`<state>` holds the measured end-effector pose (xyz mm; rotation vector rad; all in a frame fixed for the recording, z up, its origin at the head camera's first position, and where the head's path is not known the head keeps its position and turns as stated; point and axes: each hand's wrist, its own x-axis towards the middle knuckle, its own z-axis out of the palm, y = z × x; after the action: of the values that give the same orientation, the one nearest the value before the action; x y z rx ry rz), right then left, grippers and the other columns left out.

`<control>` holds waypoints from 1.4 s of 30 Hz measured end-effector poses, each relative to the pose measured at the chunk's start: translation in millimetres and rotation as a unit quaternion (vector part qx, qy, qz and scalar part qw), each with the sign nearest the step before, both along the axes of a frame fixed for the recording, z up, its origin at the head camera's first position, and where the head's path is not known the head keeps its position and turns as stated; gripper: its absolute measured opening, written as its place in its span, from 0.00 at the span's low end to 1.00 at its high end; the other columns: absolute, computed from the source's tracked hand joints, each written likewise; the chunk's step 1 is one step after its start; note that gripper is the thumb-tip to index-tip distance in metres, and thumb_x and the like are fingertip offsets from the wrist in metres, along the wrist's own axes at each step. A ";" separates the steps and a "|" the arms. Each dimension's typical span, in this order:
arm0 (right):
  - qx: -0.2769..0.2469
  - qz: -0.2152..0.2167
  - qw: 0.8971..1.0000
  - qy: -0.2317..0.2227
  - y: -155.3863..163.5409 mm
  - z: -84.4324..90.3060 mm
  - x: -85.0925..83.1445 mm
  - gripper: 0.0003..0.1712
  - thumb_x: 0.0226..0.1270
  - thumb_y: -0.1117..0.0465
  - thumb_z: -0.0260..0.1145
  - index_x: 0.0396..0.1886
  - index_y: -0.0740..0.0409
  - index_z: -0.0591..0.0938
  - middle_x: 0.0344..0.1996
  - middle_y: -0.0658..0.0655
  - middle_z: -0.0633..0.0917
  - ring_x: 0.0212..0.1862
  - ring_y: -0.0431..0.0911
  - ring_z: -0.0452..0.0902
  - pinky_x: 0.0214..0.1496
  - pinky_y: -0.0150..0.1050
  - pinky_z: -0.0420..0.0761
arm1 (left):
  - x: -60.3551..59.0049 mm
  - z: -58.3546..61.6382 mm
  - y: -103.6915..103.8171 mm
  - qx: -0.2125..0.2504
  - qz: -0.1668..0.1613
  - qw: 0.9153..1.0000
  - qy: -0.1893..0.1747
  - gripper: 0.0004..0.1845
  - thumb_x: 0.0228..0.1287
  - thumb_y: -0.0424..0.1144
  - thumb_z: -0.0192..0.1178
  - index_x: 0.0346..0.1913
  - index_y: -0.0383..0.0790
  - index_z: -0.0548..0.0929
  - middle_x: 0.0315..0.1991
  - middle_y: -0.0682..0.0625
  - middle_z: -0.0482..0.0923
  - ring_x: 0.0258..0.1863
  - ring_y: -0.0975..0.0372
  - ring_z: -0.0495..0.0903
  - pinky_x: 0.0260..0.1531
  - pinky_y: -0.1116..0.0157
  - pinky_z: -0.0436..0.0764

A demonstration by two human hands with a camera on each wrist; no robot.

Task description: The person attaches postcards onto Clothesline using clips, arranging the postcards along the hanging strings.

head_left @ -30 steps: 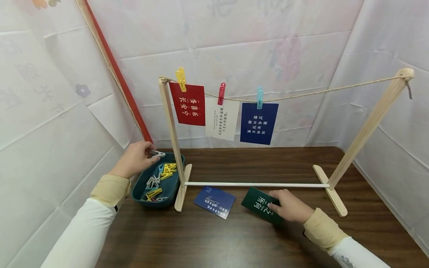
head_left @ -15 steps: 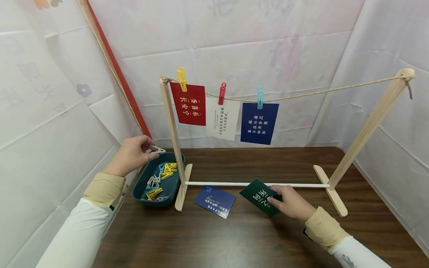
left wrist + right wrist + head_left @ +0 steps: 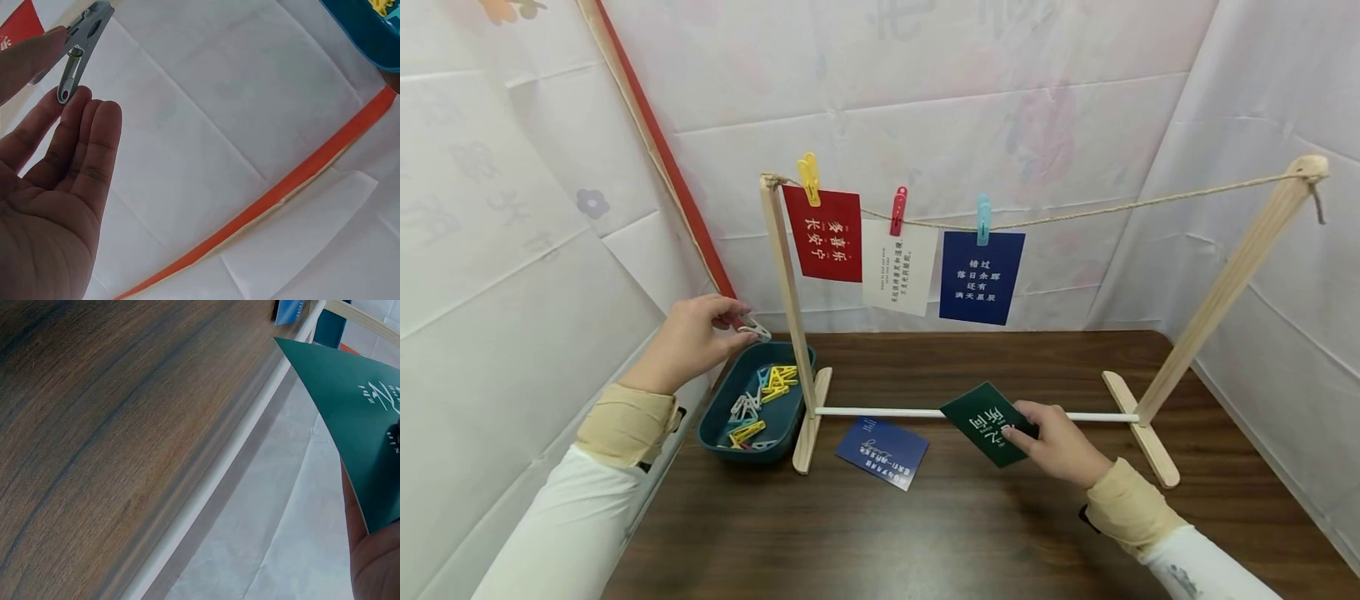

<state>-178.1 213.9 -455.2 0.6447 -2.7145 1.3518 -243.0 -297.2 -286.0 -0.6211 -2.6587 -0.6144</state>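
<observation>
My left hand (image 3: pixel 694 340) pinches a grey clothespin (image 3: pixel 80 49) between thumb and fingertips, above the far end of a dark teal bin (image 3: pixel 706 435). In my right hand (image 3: pixel 1060 440) is a green card (image 3: pixel 983 421) with white characters, held by its right edge over the table. On the table to its left lies a blue card (image 3: pixel 882 451). From the rope (image 3: pixel 1120 208) hang a red card (image 3: pixel 824 242) on a yellow clothespin (image 3: pixel 808 178), a white card (image 3: pixel 898 271) on a red clothespin (image 3: pixel 898 210), and a dark blue card (image 3: pixel 981 279) on a light blue clothespin (image 3: pixel 983 219).
Wooden posts (image 3: pixel 788 292) at either side carry the rope, with a white rod (image 3: pixel 887 412) joining their feet low down. Several yellow, grey and blue clothespins (image 3: pixel 778 382) lie in the bin. White sheeting (image 3: pixel 955 108) encloses the brown table (image 3: pixel 850 533).
The green card has risen off the table in my right hand and overlaps the white rod in the head view. My left hand has lifted slightly with the grey clothespin.
</observation>
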 end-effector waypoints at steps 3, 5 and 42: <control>-0.008 -0.013 1.000 0.022 0.3 0.6 0.0 0.04 0.77 0.68 0.70 0.47 0.62 0.87 0.39 0.56 0.93 0.39 0.39 0.90 0.38 0.34 0.88 | 3.0 4.3 3.8 0.006 -0.003 1.000 0.000 0.16 0.63 0.33 0.79 0.51 0.30 0.89 0.44 0.35 0.89 0.43 0.46 0.86 0.50 0.39 0.89; -0.014 -0.021 0.999 0.034 0.5 0.9 0.0 0.05 0.77 0.68 0.70 0.48 0.63 0.88 0.39 0.57 0.93 0.39 0.40 0.90 0.38 0.33 0.89 | 4.8 6.8 6.3 0.010 -0.003 1.000 0.001 0.16 0.63 0.32 0.80 0.50 0.31 0.89 0.44 0.35 0.90 0.43 0.46 0.87 0.50 0.40 0.89; -0.156 -0.101 0.976 0.115 5.0 12.1 -7.9 0.08 0.72 0.76 0.71 0.49 0.73 0.86 0.33 0.70 0.92 0.35 0.29 0.86 0.34 0.24 0.84 | 4.3 17.7 47.2 0.038 -0.080 0.996 0.021 0.16 0.61 0.36 0.82 0.49 0.37 0.92 0.43 0.44 0.93 0.42 0.54 0.87 0.44 0.72 0.82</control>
<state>-186.0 218.9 -443.1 0.4508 -2.2528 1.5006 -238.8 -250.0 -268.3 -0.8216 -2.5508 -0.7353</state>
